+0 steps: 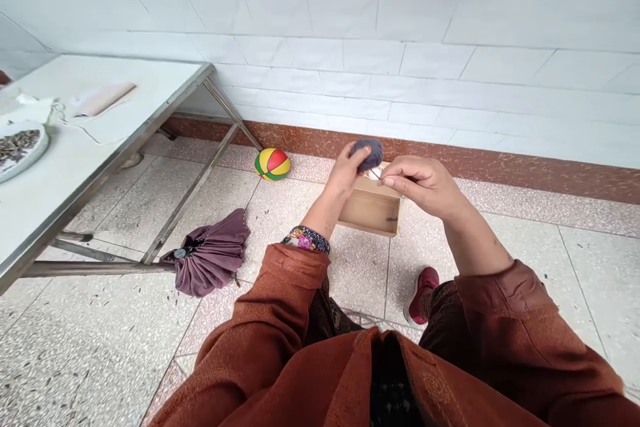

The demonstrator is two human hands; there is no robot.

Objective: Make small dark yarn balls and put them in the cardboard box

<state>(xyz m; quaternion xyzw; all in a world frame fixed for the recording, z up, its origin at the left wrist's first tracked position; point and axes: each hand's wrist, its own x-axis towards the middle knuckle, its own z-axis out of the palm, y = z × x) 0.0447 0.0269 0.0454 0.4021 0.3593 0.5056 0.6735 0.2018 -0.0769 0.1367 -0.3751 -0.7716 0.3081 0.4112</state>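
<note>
My left hand (344,172) is closed around a dark blue-grey ball of yarn (371,156), with the thumb pressed on its face. A short dark strand of yarn (376,175) runs from the ball to my right hand (427,185), whose thumb and forefinger pinch it. Both hands are held up above an open cardboard box (367,212) on the floor. A small dark piece lies at the right inside the box. Something white shows behind the strand, partly hidden by my hands, and I cannot make out what it is.
To the left stands a metal-framed table (145,83) bearing a folded pinkish cloth (106,99) and a white tray (42,147) of dry brown bits. A striped ball (273,164) rests near the wall. A purple cloth bag (215,253) lies by the table frame. My red shoe (420,290) is below.
</note>
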